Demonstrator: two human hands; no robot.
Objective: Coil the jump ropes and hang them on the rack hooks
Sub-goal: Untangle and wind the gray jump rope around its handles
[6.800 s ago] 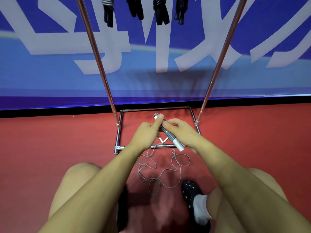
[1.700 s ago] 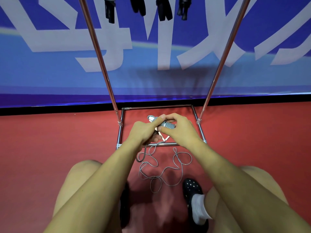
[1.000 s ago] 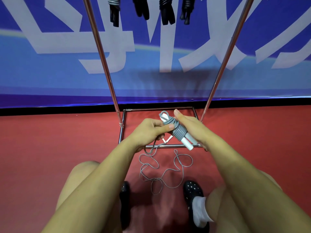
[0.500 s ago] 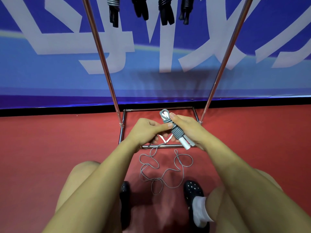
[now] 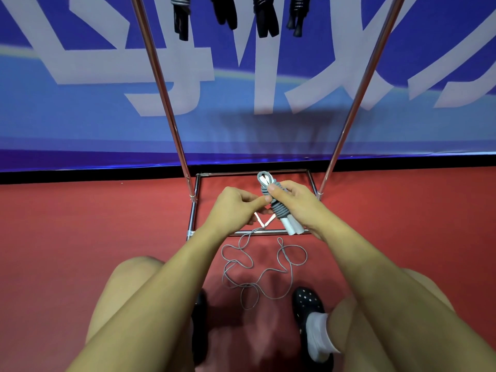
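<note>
The right hand [image 5: 294, 204] is curled round a grey jump rope bundle [image 5: 276, 205], thumb pressed on the windings near its upper end. The bundle is two white handles [image 5: 291, 228] side by side, wrapped with grey cord, tilted so the handle ends point down toward the person and a small cord loop sticks out past the thumb. The left hand [image 5: 236, 208] sits just beside it, fingers curled, thumb tip touching the windings; the loose cord seems to run from under this hand, though the exact pinch is hidden. Below both hands the unwound cord [image 5: 257, 267] lies in slack loops on the red floor [image 5: 80, 237], between the person's knees and just ahead of a black shoe [image 5: 306, 304] with a white sock. Beyond the hands stands the metal rack [image 5: 193, 210], its rectangular base on the floor and two poles rising at either side. High above the hands, dark coiled ropes [image 5: 264, 17] hang from the rack's top, before a blue banner [image 5: 80, 116].
</note>
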